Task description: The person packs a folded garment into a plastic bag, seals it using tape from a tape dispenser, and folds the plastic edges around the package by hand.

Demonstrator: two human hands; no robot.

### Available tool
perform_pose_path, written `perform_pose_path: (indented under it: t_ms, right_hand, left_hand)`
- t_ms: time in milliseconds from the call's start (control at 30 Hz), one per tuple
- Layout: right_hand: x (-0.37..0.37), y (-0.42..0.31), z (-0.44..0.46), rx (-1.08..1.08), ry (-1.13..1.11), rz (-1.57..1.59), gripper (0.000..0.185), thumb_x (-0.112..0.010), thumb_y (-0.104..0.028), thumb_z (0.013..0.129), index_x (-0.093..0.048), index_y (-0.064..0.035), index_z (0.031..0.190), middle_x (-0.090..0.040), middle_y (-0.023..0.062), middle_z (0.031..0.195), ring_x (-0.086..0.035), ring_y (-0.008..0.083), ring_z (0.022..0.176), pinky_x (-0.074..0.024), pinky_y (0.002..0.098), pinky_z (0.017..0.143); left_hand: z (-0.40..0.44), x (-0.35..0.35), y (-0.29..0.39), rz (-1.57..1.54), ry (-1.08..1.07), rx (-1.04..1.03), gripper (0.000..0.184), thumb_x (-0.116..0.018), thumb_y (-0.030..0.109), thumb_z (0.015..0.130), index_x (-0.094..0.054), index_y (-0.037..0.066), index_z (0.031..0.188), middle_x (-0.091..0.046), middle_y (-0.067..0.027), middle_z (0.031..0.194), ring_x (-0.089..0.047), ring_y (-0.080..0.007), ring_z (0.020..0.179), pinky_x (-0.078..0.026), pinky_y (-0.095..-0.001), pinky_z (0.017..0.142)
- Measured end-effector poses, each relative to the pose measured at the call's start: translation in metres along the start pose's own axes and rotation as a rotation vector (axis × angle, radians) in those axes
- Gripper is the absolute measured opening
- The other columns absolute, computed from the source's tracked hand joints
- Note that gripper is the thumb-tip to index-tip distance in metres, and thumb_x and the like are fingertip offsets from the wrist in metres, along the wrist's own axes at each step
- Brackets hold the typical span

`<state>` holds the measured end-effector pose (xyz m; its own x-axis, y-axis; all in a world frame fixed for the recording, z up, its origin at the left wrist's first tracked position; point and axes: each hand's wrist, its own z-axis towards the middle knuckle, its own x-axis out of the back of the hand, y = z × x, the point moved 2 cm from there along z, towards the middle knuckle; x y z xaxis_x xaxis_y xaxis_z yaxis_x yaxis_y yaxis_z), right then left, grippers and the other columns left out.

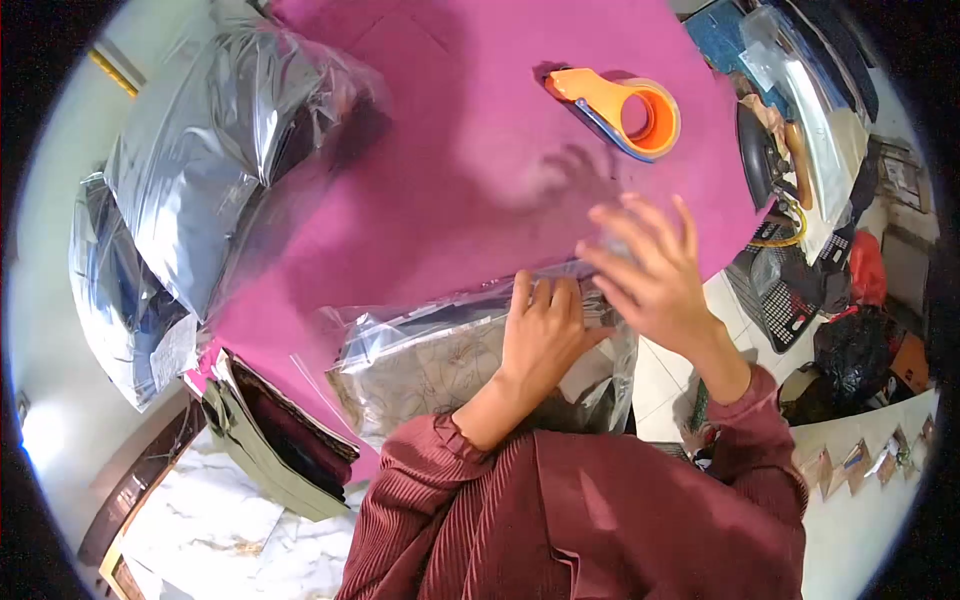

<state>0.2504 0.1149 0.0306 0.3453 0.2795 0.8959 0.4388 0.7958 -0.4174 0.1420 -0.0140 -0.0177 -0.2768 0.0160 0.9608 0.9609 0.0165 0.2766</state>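
A clear plastic package with patterned beige fabric inside lies at the near edge of the pink-covered table. My left hand rests on its upper edge, fingers curled over the plastic. To the right, my right hand is raised just above the package's right end, its fingers spread with nothing between them. An orange tape dispenser lies on the pink surface beyond my right hand, touched by neither hand.
Plastic-wrapped bundles are piled at the left. Folded garments stand below them at the table's edge. At the right are more wrapped items, a black basket and a black plastic bag.
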Motion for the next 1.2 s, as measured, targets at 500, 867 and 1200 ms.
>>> perform_pose_path:
  t_ms: [500, 867, 1200]
  right_hand:
    - [-0.067, 0.029, -0.063, -0.892, 0.131, 1.115, 0.052, -0.070, -0.002, 0.083, -0.058, -0.0007, 0.134, -0.066, 0.0097, 0.115, -0.060, 0.0156, 0.100, -0.0477, 0.0260, 0.088]
    - [-0.122, 0.076, -0.059, -1.009, 0.265, 0.987, 0.034, -0.071, -0.003, 0.082, -0.067, -0.0007, 0.115, -0.067, 0.0039, 0.099, -0.058, 0.0106, 0.081, -0.0470, 0.0222, 0.075]
    - [-0.076, 0.047, -0.048, -0.937, 0.170, 1.033, 0.020, -0.067, -0.003, 0.084, -0.072, -0.0001, 0.103, -0.066, 0.0023, 0.087, -0.055, 0.0085, 0.080, -0.0451, 0.0210, 0.073]
  left_hand:
    - [0.008, 0.010, 0.006, -0.121, 0.056, 0.116, 0.079, -0.059, 0.068, 0.085, -0.062, -0.003, 0.120, -0.062, -0.0112, 0.094, -0.058, -0.0255, 0.084, -0.032, -0.0549, 0.102]
    - [0.003, 0.000, 0.005, -0.102, 0.051, 0.168, 0.075, -0.059, 0.068, 0.086, -0.063, 0.002, 0.123, -0.062, -0.0107, 0.092, -0.057, -0.0261, 0.082, -0.030, -0.0550, 0.102]
    - [0.009, 0.008, 0.014, -0.075, -0.070, 0.177, 0.075, -0.058, 0.068, 0.086, -0.063, 0.003, 0.122, -0.060, -0.0109, 0.103, -0.055, -0.0273, 0.085, -0.030, -0.0560, 0.102]
